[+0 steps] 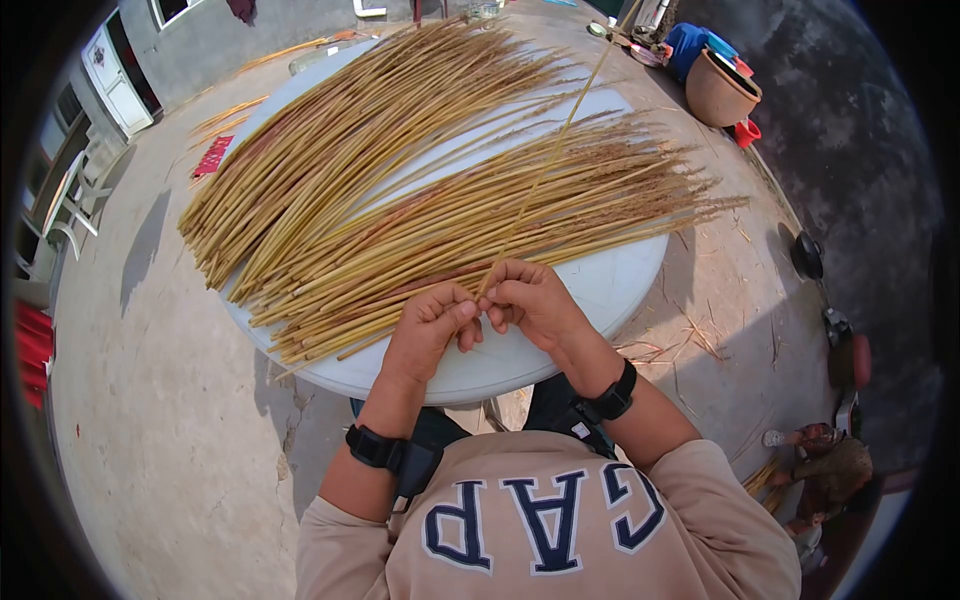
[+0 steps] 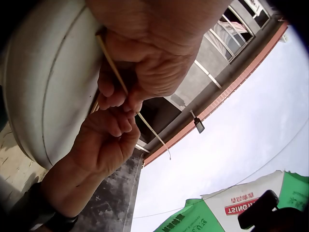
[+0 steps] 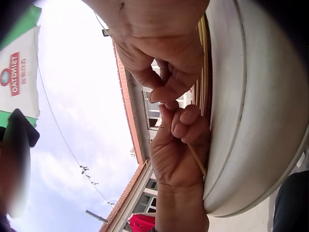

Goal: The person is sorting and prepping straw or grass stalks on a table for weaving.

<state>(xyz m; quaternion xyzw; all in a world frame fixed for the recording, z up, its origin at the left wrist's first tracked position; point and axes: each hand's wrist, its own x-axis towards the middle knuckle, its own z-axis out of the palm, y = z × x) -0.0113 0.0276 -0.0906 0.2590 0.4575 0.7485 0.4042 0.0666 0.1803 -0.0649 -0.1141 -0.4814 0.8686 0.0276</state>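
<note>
A round white table [image 1: 605, 290] carries a wide heap of long yellow straw stalks [image 1: 400, 190], tasselled ends to the right. At the table's near edge both hands meet on a single stalk [image 1: 545, 165] that slants up and away over the heap. My left hand [image 1: 462, 318] pinches its lower end with curled fingers. My right hand [image 1: 500, 300] grips it just beside the left. In the left wrist view the stalk [image 2: 118, 72] passes between the left hand [image 2: 120, 94] and the right hand [image 2: 116, 123]. The right wrist view shows the right hand [image 3: 161, 92] above the left hand [image 3: 181, 121].
A clay pot [image 1: 718, 92] and a blue container [image 1: 690, 45] stand on the ground at the far right. Black pans [image 1: 806, 255] lie to the right. Another person [image 1: 830, 465] sits at the lower right. A white chair [image 1: 75, 195] stands at the left.
</note>
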